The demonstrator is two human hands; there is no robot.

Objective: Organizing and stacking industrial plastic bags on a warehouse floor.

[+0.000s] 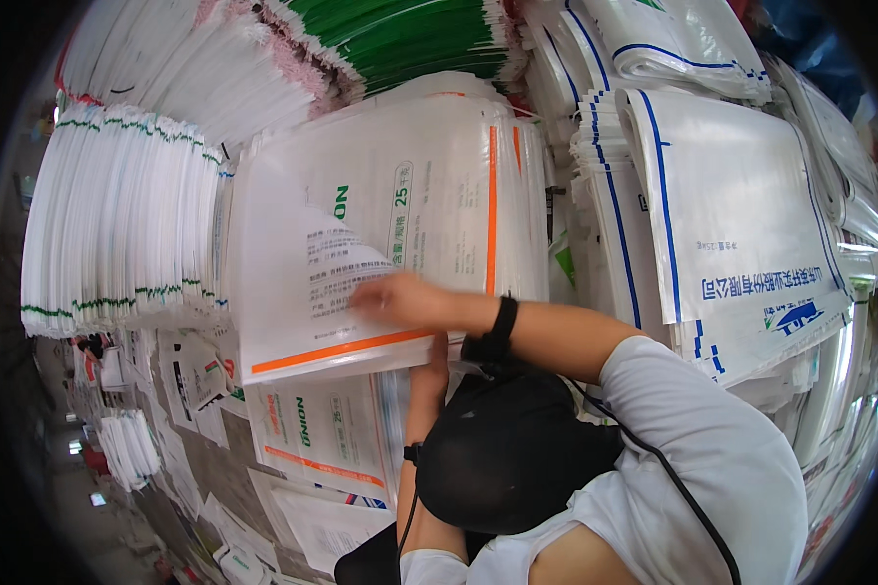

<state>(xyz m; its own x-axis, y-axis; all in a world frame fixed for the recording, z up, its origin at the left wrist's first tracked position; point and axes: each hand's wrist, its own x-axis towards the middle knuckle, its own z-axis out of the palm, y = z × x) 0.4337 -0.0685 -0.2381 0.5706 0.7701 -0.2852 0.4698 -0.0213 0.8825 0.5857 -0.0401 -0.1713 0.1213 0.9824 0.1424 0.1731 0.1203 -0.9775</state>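
A stack of white plastic woven sacks (458,195) with green print and an orange stripe lies in front of me. On top of it, a partly turned white sack (293,322) lies askew, its orange-striped edge toward me. My right hand (400,300) is over this sack's printed face, near its right part; motion smears the fingers. My left hand (435,359) is at the sack's near edge, mostly hidden beneath it, and its fingers do not show. Both wrists wear black bands.
To the left stands a thick bundle of white sacks (127,224) with green-stitched edges. Blue-striped sacks (751,214) are piled on the right, and green sacks (410,44) at the back. Below lie more orange-striped sacks (332,429). My black-clad knee (502,448) is close to the stack.
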